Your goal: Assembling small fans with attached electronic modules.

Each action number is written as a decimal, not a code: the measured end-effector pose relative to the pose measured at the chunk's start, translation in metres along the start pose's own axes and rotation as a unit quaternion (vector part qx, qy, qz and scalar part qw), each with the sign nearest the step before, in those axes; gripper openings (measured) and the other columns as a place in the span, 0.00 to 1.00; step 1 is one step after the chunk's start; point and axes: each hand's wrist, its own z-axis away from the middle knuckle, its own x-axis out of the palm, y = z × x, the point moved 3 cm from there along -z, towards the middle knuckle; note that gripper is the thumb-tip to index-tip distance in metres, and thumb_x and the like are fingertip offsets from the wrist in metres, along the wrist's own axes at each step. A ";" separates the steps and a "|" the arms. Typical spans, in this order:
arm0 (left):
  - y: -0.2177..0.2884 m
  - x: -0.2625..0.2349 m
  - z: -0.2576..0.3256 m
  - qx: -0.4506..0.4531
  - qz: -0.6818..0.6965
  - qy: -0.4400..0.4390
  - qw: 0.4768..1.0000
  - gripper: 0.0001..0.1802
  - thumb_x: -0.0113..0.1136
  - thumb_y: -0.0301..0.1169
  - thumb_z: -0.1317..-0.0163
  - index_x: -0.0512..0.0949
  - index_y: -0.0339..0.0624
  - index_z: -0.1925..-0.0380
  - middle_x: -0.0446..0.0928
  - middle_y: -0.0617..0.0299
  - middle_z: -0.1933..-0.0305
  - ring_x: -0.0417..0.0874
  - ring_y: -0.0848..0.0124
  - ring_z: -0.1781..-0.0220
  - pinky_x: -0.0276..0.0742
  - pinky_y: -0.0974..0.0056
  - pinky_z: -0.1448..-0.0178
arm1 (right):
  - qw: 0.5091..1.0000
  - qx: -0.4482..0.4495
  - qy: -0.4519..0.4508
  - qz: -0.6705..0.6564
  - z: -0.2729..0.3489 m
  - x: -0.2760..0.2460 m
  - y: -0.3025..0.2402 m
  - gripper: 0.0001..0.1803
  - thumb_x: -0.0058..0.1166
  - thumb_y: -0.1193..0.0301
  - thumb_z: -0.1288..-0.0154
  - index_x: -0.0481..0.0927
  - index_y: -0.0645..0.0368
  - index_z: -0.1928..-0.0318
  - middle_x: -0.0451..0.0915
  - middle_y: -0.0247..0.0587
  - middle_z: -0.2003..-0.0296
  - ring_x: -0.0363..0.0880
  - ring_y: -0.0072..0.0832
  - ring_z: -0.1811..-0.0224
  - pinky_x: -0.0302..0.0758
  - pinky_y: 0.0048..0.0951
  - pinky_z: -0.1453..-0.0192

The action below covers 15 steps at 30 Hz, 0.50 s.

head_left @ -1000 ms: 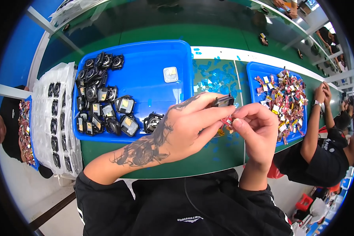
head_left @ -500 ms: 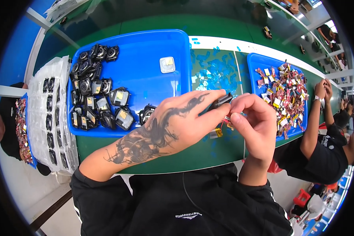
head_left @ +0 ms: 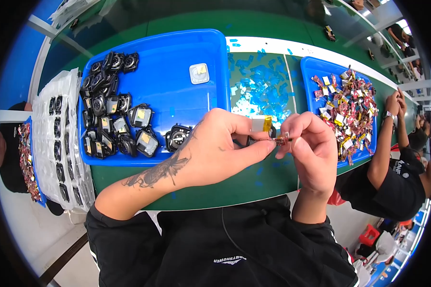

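Note:
Above the near part of the green table, my left hand (head_left: 220,150) is closed around a black watch case, mostly hidden by its fingers. A flat silver battery (head_left: 258,124) with yellow tape stands up at those fingertips. My right hand (head_left: 313,150) is closed in a pinch beside it. Between the two hands sits a small red circuit board (head_left: 282,141), its end gripped by my right fingertips. Left of my left wrist, a black watch case (head_left: 178,137) lies in the big blue tray (head_left: 177,48).
Several black watch cases (head_left: 100,103) fill the tray's left side, and a pale square piece (head_left: 199,73) lies at its right. Blue film scraps (head_left: 261,86) cover the table beyond my hands. A second blue tray (head_left: 309,67) holds batteries with red boards. Co-workers sit at both sides.
Both hands have tipped and shifted slightly, turning the watch case. The silver battery, which hung below my fingers, now stands above them, and the red board shows between my hands.

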 end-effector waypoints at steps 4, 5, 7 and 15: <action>-0.004 0.002 0.000 0.029 -0.018 0.026 0.999 0.11 0.62 0.19 0.38 0.82 0.26 0.56 0.82 0.55 0.55 0.84 0.74 0.56 0.82 0.73 0.55 | 0.982 -0.067 0.087 0.155 0.004 0.009 -0.002 0.13 0.61 0.84 0.40 0.73 0.64 0.57 0.77 0.35 0.64 0.76 0.16 0.62 0.78 0.19 0.57; -0.003 0.002 0.001 0.080 -0.036 0.039 0.995 0.11 0.61 0.19 0.38 0.81 0.26 0.55 0.81 0.55 0.54 0.84 0.73 0.55 0.82 0.72 0.53 | 0.975 -0.093 0.105 0.174 0.003 0.011 0.000 0.14 0.61 0.84 0.41 0.73 0.64 0.57 0.77 0.33 0.65 0.76 0.15 0.63 0.76 0.18 0.59; -0.001 0.004 0.000 0.122 -0.024 0.060 0.991 0.13 0.60 0.18 0.38 0.81 0.27 0.53 0.80 0.54 0.52 0.84 0.73 0.54 0.82 0.72 0.51 | 0.976 -0.084 0.116 0.163 0.001 0.011 0.004 0.14 0.61 0.84 0.41 0.72 0.64 0.57 0.77 0.33 0.65 0.76 0.15 0.63 0.75 0.17 0.60; -0.002 0.004 -0.001 0.188 0.045 0.083 0.978 0.24 0.59 0.16 0.39 0.75 0.37 0.40 0.77 0.54 0.41 0.80 0.69 0.43 0.80 0.67 0.40 | 0.966 -0.104 0.149 0.182 -0.004 0.010 0.013 0.17 0.64 0.83 0.42 0.70 0.63 0.57 0.77 0.33 0.66 0.75 0.13 0.67 0.71 0.14 0.63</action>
